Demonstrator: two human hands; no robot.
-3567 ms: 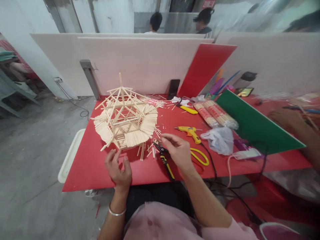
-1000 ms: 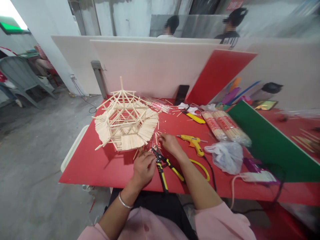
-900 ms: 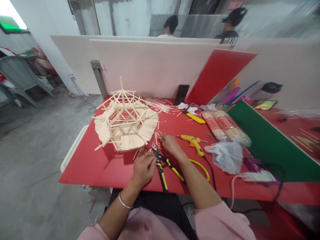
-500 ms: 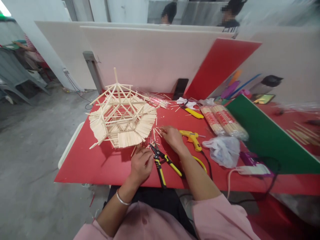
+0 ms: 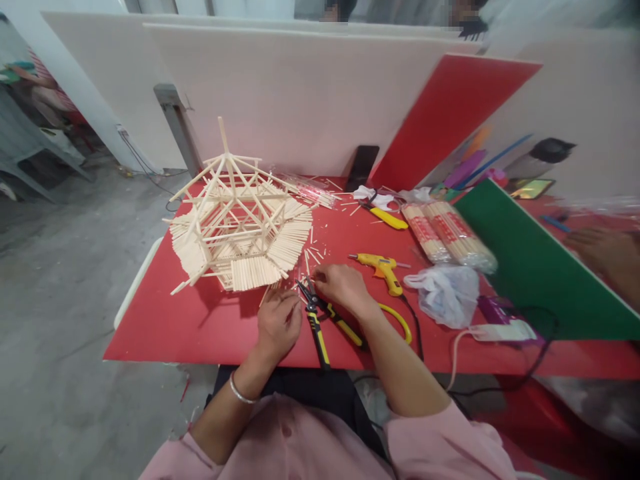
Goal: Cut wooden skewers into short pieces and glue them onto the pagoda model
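Observation:
The stick-built model [image 5: 255, 272], a pale wooden frame with a slatted skirt and a pointed top, stands on the red table at left. Just in front of its near edge is my left hand [image 5: 279, 323], fingers curled in towards the thumb; anything held there is too small to name. My right hand [image 5: 341, 287] is closed in a pinch beside the jaws of the black-and-yellow pliers [image 5: 316, 320], its fingertips partly hidden. Those pliers lie between both hands with handles apart. Short loose sticks [image 5: 314, 255] are scattered beyond my right fingers.
Right of my hands lie a yellow glue gun [image 5: 384, 270] with its cord, a plastic bag [image 5: 445, 297] and wrapped stick bundles [image 5: 453, 233]. Farther back are yellow-handled pliers [image 5: 387, 217] and a phone [image 5: 363, 167]. Another person's hand [image 5: 607, 257] shows beyond the green board [image 5: 545, 280].
My right hand has drawn back from the loose sticks towards the pliers and my left hand. The left hand stays nearly in place. Another person's hand has appeared at far right. The view has tilted down.

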